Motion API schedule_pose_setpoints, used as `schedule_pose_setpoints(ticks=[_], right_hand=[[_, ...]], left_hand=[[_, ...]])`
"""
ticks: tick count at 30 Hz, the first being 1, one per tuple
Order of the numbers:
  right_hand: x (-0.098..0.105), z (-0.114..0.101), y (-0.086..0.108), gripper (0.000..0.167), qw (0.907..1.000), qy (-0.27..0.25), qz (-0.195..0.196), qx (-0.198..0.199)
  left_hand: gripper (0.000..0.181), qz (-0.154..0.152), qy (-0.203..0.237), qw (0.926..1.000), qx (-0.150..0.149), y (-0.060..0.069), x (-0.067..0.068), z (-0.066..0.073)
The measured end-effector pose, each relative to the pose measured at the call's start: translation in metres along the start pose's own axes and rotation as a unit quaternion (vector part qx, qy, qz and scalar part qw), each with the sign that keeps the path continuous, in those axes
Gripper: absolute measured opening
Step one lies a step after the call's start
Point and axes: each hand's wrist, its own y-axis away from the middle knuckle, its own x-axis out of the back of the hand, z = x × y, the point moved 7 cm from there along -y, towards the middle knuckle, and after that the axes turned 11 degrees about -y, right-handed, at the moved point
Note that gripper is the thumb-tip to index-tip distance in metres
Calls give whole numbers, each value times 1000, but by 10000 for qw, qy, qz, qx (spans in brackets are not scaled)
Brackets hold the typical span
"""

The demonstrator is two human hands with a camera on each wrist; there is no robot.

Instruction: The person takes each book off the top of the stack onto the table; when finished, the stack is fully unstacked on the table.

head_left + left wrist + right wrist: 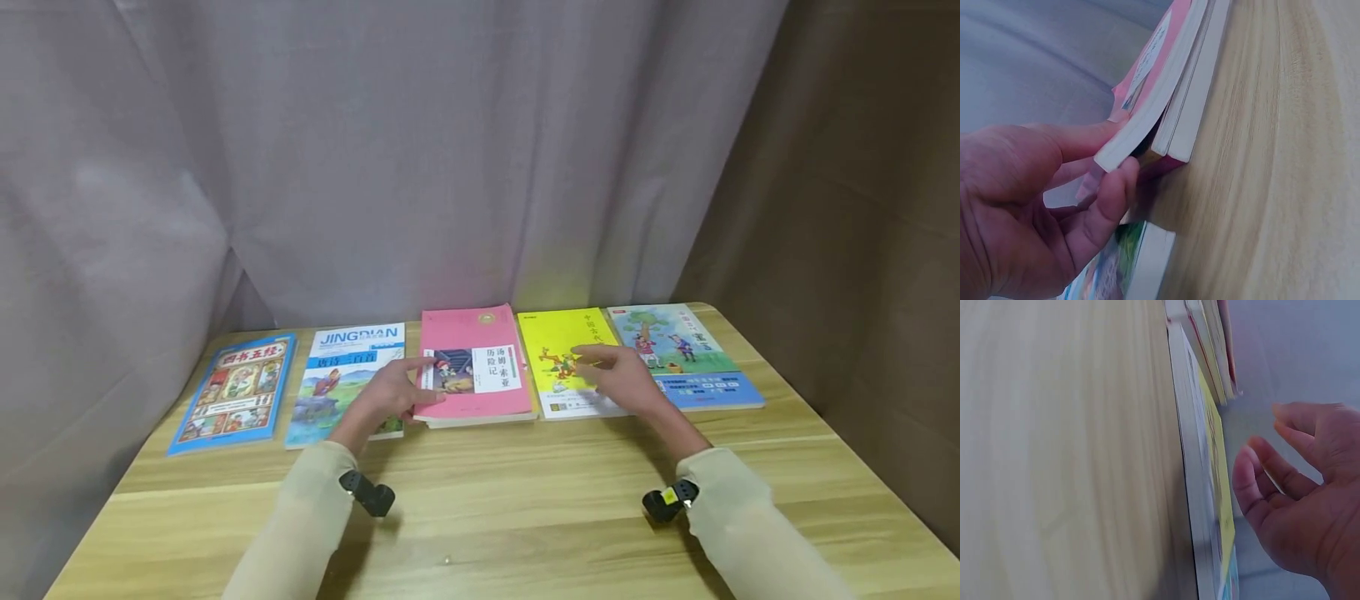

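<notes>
A pink book (474, 367) lies on top of a short stack near the middle of the row. My left hand (386, 392) pinches its left side, with the thumb on the cover and fingers beneath. In the left wrist view, the held corner of the pink book (1132, 139) is raised off the books under it (1188, 112). My right hand (624, 379) hovers over a yellow book (558, 346), fingers loosely bent and holding nothing. The right wrist view shows a gap between that hand (1316, 500) and the yellow cover (1225, 494).
Left of the stack lie a JINGDIAN book (330, 392) and a blue-edged book (236, 392). A light-blue book (705, 387) lies at the right end. All rest on the wooden table (510, 508), before a grey curtain (375, 167).
</notes>
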Motion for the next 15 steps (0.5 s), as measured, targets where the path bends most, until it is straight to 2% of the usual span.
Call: schedule_pose_setpoints(ticks=[6,15], right_hand=[[-28,-3,-5,42,9994,-210,-255,-92],[-58,-1,-11,42,9970,-492,-587,-113]], left_hand=[[78,-81,442,9989,-124,4,2,-11],[79,-133,896,9954,-300,8,4,-25]])
